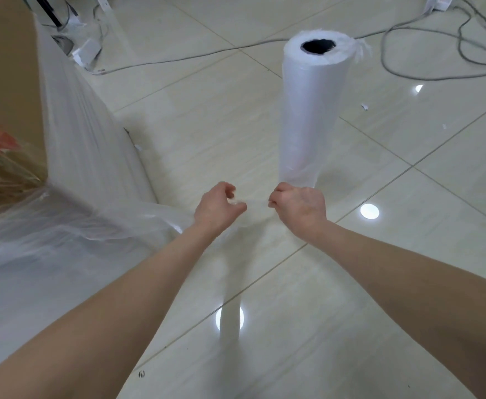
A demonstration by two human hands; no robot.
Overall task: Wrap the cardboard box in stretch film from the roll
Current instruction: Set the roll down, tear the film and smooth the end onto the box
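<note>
A tall cardboard box [8, 82] fills the left side, its walls covered in clear stretch film [86, 156]. The white film roll [308, 110] stands upright on the floor, dark core hole on top. A gathered strand of film [254, 201] runs from the box's near corner toward the roll's foot. My left hand [217, 207] pinches this strand with curled fingers. My right hand [300, 205] grips the same strand in a fist, right at the base of the roll. The two hands are a short gap apart, the strand taut between them.
Glossy beige floor tiles [380, 283] reflect ceiling lights. Grey cables [437, 47] loop across the floor at the back right, near a white power strip [440, 1]. A metal stand with wires [71, 30] stands behind the box. Small paper scraps lie on the tiles.
</note>
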